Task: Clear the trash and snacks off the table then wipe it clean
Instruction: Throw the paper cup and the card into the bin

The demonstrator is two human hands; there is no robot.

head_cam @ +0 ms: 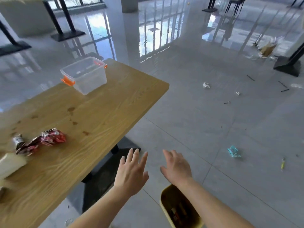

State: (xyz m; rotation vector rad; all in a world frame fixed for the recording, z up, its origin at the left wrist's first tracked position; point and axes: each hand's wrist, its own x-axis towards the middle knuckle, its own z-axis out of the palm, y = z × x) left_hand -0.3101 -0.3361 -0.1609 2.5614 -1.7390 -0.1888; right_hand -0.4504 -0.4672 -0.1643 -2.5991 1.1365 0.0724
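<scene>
You're looking at a bright, daylit scene: light pours in from the windows (69, 2) at the far end and throws hard white glare across the glossy floor (156, 33). Shadows are soft and faint. The whole frame is slightly smeared, worst at the left edge of the table (98, 122). Wide-angle distortion bends straight lines near the borders.

A glossy grey tiled floor (189, 112) fills the view. At twelve o'clock a white pillar (115, 22) rises. Black pedestal bases (67, 34) stand at ten o'clock, another (287, 65) at two o'clock, and dark chair legs (233, 5) at one o'clock.
</scene>
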